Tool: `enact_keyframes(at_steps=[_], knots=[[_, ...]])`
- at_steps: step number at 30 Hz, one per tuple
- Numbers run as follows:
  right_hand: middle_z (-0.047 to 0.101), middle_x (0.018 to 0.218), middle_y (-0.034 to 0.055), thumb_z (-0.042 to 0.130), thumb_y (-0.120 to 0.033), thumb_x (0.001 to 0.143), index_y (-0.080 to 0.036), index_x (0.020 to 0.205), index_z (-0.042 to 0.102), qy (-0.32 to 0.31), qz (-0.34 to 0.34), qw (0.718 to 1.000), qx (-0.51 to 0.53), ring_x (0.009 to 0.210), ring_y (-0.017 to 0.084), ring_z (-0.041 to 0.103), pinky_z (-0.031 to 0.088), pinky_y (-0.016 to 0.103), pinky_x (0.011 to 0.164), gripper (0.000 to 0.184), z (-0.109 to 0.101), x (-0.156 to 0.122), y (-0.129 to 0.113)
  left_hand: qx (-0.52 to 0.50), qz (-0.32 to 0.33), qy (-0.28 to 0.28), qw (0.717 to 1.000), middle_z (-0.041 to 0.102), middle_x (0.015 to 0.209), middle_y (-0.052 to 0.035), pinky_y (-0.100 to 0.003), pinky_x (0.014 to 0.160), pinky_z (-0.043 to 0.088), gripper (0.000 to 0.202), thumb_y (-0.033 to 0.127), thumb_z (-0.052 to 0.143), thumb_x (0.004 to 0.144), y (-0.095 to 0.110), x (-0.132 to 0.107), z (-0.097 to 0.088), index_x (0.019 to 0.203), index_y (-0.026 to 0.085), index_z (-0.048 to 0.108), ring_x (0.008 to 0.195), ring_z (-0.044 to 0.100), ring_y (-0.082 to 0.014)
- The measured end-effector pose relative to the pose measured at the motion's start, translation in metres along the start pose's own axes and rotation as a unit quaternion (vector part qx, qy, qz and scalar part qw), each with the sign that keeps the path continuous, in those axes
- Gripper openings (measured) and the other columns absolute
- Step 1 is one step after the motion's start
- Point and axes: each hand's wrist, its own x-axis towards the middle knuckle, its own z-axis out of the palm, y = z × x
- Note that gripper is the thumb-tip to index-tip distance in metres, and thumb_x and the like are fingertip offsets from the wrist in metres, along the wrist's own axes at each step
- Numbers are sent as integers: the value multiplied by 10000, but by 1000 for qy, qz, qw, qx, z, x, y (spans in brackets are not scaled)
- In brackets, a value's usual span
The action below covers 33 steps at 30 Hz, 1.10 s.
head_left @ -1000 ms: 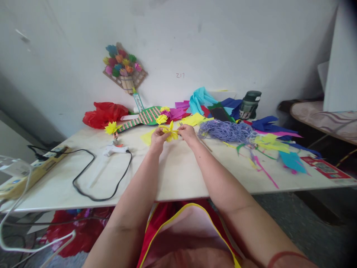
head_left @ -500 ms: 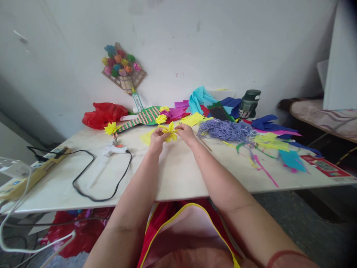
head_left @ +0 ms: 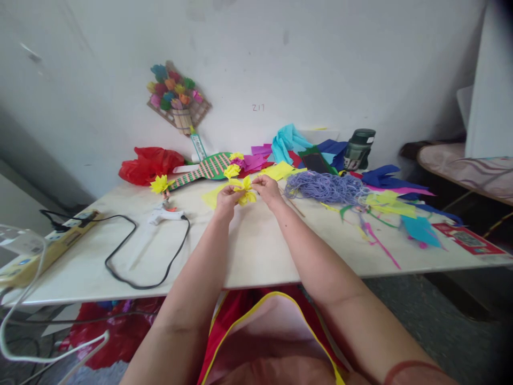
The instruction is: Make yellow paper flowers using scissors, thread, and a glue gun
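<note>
A yellow crepe-paper flower (head_left: 245, 193) is held up over the middle of the table. My left hand (head_left: 226, 201) is closed around its left side, thumb and fingers pinching near its base. From the right, my right hand (head_left: 267, 191) has thumb and fingertips pinched together at the edge of a petal. Just behind the hands lies a green lute-shaped piece (head_left: 214, 167) with pink strips, trimmed with yellow and purple paper flowers. A sheet of yellow paper (head_left: 211, 198) lies partly hidden behind my left hand.
On the left are a hot glue gun (head_left: 166, 215) with its black cord and a power strip (head_left: 48, 251). A bundle of purple cord (head_left: 326, 187), coloured paper scraps and a dark green bottle (head_left: 358, 149) occupy the right. Red plastic (head_left: 150, 164) lies at the back left.
My right hand has shifted slightly along the flower's right petals, and the flower has turned a little. My left hand keeps its hold in nearly the same place.
</note>
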Motion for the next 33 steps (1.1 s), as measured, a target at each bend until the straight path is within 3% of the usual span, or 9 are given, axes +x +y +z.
enact_keyframes(at_steps=[11, 21, 33], knots=[[578, 684, -32, 570, -221, 576, -187, 668, 557, 9, 5, 1000, -26, 698, 133, 547, 446, 287, 721, 99, 1, 1, 2, 7, 18, -20, 1000, 577, 568, 23, -229, 505, 386, 332, 273, 772, 404, -3, 1, -1, 596, 156, 529, 506, 534, -98], [549, 607, -48, 566, -180, 541, -176, 615, 557, 0, 59, 998, 27, 613, 113, 507, 419, 249, 626, 74, 2, 1, -2, -5, 33, -19, 999, 563, 527, 36, -205, 458, 350, 265, 219, 742, 431, -4, 2, 0, 583, 146, 537, 456, 495, -75], [591, 654, -26, 538, -210, 567, -177, 644, 609, -12, 31, 999, 12, 671, 125, 528, 414, 250, 650, 110, 2, 2, 4, 5, 44, -17, 999, 569, 524, 32, -204, 463, 368, 282, 227, 757, 427, -6, 4, 0, 595, 142, 546, 455, 501, -76]])
